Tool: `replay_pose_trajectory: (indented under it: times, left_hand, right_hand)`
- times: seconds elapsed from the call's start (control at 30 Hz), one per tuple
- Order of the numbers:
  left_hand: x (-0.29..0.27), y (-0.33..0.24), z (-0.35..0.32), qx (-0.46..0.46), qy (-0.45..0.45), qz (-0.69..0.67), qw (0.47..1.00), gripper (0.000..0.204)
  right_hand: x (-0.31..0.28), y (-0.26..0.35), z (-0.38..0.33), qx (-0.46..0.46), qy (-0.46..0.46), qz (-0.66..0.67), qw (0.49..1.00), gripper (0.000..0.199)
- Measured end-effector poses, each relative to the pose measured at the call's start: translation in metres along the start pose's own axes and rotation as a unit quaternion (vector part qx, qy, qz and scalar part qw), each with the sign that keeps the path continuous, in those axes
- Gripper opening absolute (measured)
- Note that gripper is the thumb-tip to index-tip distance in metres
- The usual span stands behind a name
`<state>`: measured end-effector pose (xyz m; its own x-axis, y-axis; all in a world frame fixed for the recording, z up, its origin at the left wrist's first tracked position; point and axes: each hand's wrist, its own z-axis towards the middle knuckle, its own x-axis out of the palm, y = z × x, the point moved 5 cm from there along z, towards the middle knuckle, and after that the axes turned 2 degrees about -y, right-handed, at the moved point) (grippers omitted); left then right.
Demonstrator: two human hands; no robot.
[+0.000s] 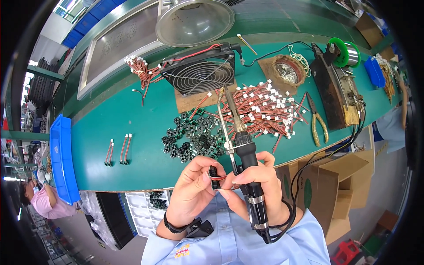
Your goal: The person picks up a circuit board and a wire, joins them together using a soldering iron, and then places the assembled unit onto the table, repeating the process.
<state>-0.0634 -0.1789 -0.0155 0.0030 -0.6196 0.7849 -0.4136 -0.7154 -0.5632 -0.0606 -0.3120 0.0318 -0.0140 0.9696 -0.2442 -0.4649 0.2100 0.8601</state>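
My right hand grips the black handle of a soldering iron whose metal tip points away toward the fan. My left hand pinches a small black component with a short red wire between thumb and fingers, right beside the iron's handle; the right fingertips touch it too. Just beyond my hands lies a heap of small black square components. A large pile of red wires with white connectors lies to the right of the heap.
A black fan stands on cardboard at the back under a metal funnel hood. Yellow-handled pliers, a solder spool, a cleaning sponge tray, finished wire pairs and a blue bin are on the green bench. A co-worker sits at lower left.
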Motion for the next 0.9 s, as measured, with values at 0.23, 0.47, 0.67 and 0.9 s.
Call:
replay_pose_trajectory:
  times: [0.23,0.47,0.67,0.9]
  left_hand:
    - [-0.0018,-0.0004,0.0001,0.01,-0.002,0.009,1.0,0.026]
    - [-0.0002,-0.0017,0.0,0.027,-0.008,0.028,0.999,0.025]
    - [-0.0012,-0.0019,0.0003,0.03,-0.013,0.042,0.999,0.024]
    - [-0.0013,-0.0032,0.0,0.049,-0.013,0.063,0.997,0.023]
  right_hand:
    - [0.0006,-0.002,-0.0003,0.004,0.002,0.009,1.0,0.045]
    - [0.0003,-0.0033,-0.0008,0.009,-0.002,0.007,1.0,0.044]
    - [-0.0027,-0.0041,0.0023,0.001,-0.023,0.021,1.0,0.04]
    - [-0.002,-0.0072,0.0018,0.013,0.006,0.017,1.0,0.045]
